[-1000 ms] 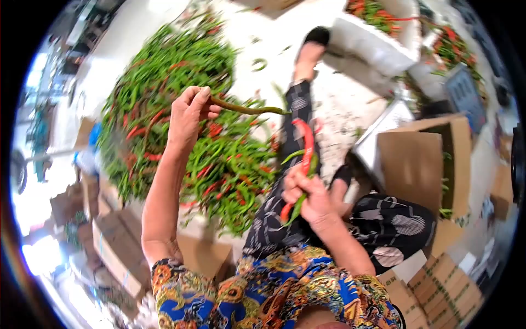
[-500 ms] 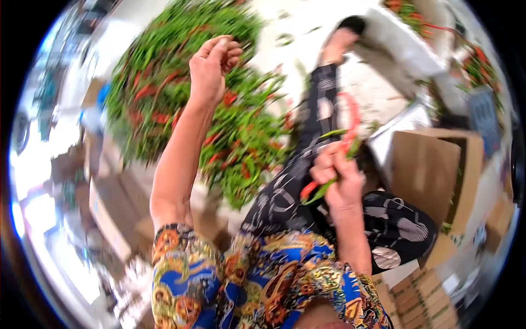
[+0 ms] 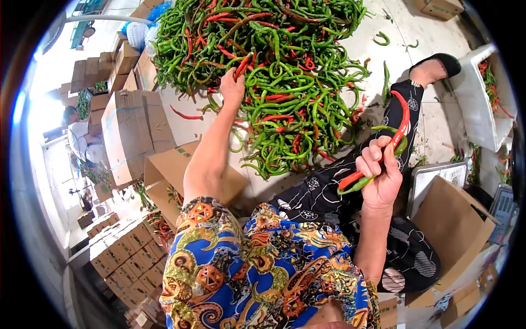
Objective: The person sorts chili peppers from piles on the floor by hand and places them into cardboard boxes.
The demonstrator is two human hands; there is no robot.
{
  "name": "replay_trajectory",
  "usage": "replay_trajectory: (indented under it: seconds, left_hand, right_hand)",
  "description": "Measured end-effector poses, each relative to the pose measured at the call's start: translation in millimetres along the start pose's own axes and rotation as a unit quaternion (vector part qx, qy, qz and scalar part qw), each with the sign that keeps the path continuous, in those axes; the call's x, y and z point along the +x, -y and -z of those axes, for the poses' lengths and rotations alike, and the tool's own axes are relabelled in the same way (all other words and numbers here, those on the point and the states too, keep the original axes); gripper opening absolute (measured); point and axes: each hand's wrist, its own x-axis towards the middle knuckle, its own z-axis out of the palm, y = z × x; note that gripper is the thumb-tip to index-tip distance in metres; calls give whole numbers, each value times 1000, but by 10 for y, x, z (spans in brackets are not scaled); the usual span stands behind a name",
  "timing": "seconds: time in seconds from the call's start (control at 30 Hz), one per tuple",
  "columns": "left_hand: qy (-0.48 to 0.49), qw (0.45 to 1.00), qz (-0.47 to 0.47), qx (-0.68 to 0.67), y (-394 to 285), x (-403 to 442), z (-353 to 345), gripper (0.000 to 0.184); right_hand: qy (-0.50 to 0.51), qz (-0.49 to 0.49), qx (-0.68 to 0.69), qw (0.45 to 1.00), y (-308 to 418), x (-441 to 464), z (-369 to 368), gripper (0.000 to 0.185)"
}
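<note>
A big heap of long green and red chili peppers (image 3: 296, 104) lies on the floor in front of me. My left hand (image 3: 232, 88) reaches into its left part, fingers closed around a red chili pepper (image 3: 241, 67) that sticks out past the fingertips. Held up over my right leg, my right hand (image 3: 382, 175) is wrapped around a few chili peppers. One is a long curved red chili pepper (image 3: 402, 118); a green chili pepper (image 3: 359, 185) shows beside it. The palm side of the grip is hidden.
An open cardboard box (image 3: 452, 219) stands by my right knee, near a metal-edged tray (image 3: 435, 178) and a grey device (image 3: 501, 211). A white foam box (image 3: 482, 82) with chilies is at far right. Flattened cartons (image 3: 129, 134) and stacked boxes (image 3: 129, 257) fill the left. A person sits far left.
My left hand, earlier curled above the heap, is now down among the peppers with a red one at its fingers. My right hand keeps its chilies. The view has turned.
</note>
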Motion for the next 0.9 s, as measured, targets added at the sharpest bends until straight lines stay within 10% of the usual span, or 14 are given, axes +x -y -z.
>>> replay_trajectory:
  seconds: [0.3, 0.43, 0.53, 0.9]
  left_hand:
    - [122, 985, -14, -122, -510, 101, 346, 25]
    - [207, 793, 135, -557, -1184, 67, 1095, 23]
    - [270, 698, 153, -646, -1355, 32, 1299, 32]
    - [371, 582, 197, -696, -1766, -417, 1076, 35]
  right_hand:
    - [-40, -8, 0, 999, -119, 115, 230, 15]
    - [-32, -17, 8, 999, -145, 176, 234, 16]
    - [-23, -38, 9, 999, -217, 201, 186, 18]
    - [-20, -11, -21, 1000, -116, 45, 266, 26]
